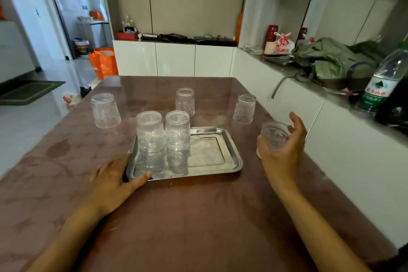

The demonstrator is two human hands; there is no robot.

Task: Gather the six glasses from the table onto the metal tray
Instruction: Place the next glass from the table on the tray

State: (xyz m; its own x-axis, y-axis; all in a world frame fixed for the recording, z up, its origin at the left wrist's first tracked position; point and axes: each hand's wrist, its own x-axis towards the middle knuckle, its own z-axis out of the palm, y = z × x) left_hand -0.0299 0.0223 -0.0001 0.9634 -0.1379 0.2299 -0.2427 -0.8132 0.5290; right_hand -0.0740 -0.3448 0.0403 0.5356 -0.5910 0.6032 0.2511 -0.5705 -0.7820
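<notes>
A metal tray (223, 157) lies on the brown table, with two patterned clear glasses upside down on its left half: one at the far left (150, 131) and one beside it (178, 130). Three more upside-down glasses stand on the table beyond the tray: far left (105, 110), middle (185, 101) and right (244, 108). My right hand (284, 154) is shut on a sixth glass (274, 134), held tilted above the table just right of the tray. My left hand (117, 180) lies flat on the table, its thumb and fingers touching the tray's near left corner.
The brown table (198, 216) ends at a white ledge on the right, which holds a water bottle (379, 86), a green bag (331, 59) and other clutter. White cabinets stand behind the table. An orange bag (103, 62) sits on the floor at the far left.
</notes>
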